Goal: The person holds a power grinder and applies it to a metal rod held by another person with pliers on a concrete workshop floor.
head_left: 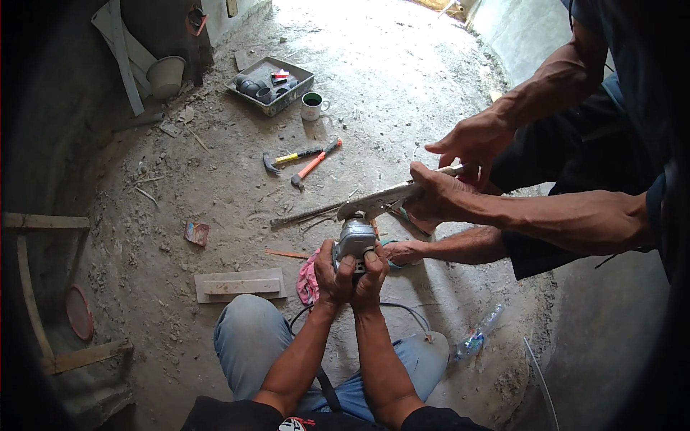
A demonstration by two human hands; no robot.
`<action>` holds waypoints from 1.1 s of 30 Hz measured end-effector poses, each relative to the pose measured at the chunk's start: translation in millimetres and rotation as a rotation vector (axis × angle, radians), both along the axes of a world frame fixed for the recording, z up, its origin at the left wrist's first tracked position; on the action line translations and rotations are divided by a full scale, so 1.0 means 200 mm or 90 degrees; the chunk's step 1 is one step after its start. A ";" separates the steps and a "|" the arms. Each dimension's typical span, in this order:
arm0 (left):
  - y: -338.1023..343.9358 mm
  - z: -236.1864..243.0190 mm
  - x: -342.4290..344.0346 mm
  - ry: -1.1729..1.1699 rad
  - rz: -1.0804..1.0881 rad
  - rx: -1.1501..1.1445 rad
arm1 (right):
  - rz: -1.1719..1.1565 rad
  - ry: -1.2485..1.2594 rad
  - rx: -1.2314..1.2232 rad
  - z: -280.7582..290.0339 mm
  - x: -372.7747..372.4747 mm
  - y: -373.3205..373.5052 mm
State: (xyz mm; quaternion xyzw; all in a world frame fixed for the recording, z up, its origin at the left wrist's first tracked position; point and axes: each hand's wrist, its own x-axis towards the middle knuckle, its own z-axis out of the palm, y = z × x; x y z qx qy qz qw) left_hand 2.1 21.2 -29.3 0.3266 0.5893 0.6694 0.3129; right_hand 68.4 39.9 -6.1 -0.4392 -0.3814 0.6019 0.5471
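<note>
My left hand (332,284) and my right hand (366,284) grip a grey power tool (356,241), apparently an angle grinder, thumbs on top, its black cord running down between my legs. Just above its head, a co-worker's hands (445,190) hold a flat metal piece (377,201) together with a long ribbed rod (302,215); whether it touches the grinder is unclear. A pink cloth (307,276) lies under my left hand's side. The co-worker's bare foot or lower limb shows behind my right hand, partly hidden.
Two hammers (313,169), a white mug (313,105) and a tray (298,93) of pipe fittings lie ahead on the dusty floor. A wooden float (237,286) is left of me, a wooden frame (29,223) at far left, a plastic bottle (478,334) at right.
</note>
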 end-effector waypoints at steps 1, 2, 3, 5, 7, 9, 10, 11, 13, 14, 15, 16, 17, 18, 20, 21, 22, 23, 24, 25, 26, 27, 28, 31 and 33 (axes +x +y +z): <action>0.00 0.00 0.00 0.006 -0.011 -0.013 | -0.003 -0.006 0.001 -0.01 0.00 0.00; 0.00 0.01 0.00 0.011 -0.021 -0.026 | -0.006 -0.012 0.002 -0.01 0.00 0.00; 0.00 0.02 0.00 0.011 -0.020 -0.027 | -0.005 -0.012 0.002 -0.01 0.01 0.01; 0.00 0.04 0.00 0.011 -0.014 -0.024 | 0.024 0.017 -0.004 -0.01 0.01 0.01; 0.00 0.01 0.00 0.004 -0.011 -0.023 | 0.030 0.002 0.007 -0.02 0.01 0.02; 0.00 0.00 0.00 -0.002 -0.008 -0.022 | 0.035 -0.013 0.020 -0.03 0.01 0.02; 0.00 0.00 0.00 0.000 -0.015 -0.022 | 0.031 -0.009 0.016 -0.04 0.01 0.02; 0.00 0.00 -0.01 0.002 -0.021 -0.022 | 0.026 -0.005 0.012 -0.04 0.01 0.02; 0.01 -0.02 -0.01 -0.002 -0.012 -0.008 | 0.029 -0.013 0.021 -0.03 0.01 0.02; 0.01 -0.01 -0.01 -0.006 -0.003 0.007 | 0.031 -0.022 0.029 -0.03 0.01 0.02; 0.01 0.00 -0.01 -0.007 -0.004 0.006 | 0.030 -0.022 0.029 -0.03 0.01 0.02; 0.01 0.01 -0.01 -0.001 -0.014 -0.003 | 0.029 0.001 0.021 -0.02 0.01 0.02; 0.00 0.03 -0.01 0.005 -0.023 -0.012 | 0.028 0.025 0.013 -0.02 0.00 0.02; 0.00 0.03 -0.01 0.005 -0.023 -0.013 | 0.028 0.025 0.012 -0.01 0.00 0.02; 0.00 0.03 -0.01 0.051 -0.001 -0.029 | 0.031 0.019 0.010 0.01 0.00 0.02; 0.00 0.03 -0.01 0.051 -0.002 -0.028 | 0.030 0.019 0.011 0.00 0.00 0.02; 0.00 0.03 -0.01 0.048 -0.005 -0.027 | 0.025 -0.012 0.037 -0.03 0.00 0.02; 0.00 0.03 -0.01 0.044 -0.007 -0.027 | 0.024 -0.027 0.050 -0.03 0.00 0.02; 0.00 0.02 -0.01 0.045 -0.006 -0.027 | 0.022 -0.042 0.063 -0.02 -0.01 0.02; 0.00 0.01 -0.01 0.030 0.001 -0.023 | 0.025 -0.013 0.034 -0.01 0.00 0.02; 0.00 0.01 -0.02 0.014 0.008 -0.018 | 0.028 0.016 0.005 0.01 0.00 0.01; 0.00 0.02 -0.01 0.014 0.008 -0.018 | 0.029 0.016 0.005 0.01 0.00 0.01; 0.00 0.02 -0.01 -0.001 0.012 -0.009 | 0.035 0.026 0.009 0.00 0.00 0.01; 0.00 0.02 -0.01 -0.011 0.009 -0.002 | 0.043 0.036 0.014 -0.03 0.01 0.01; 0.00 0.02 -0.01 -0.007 0.002 -0.007 | 0.045 0.038 0.013 -0.04 0.01 0.01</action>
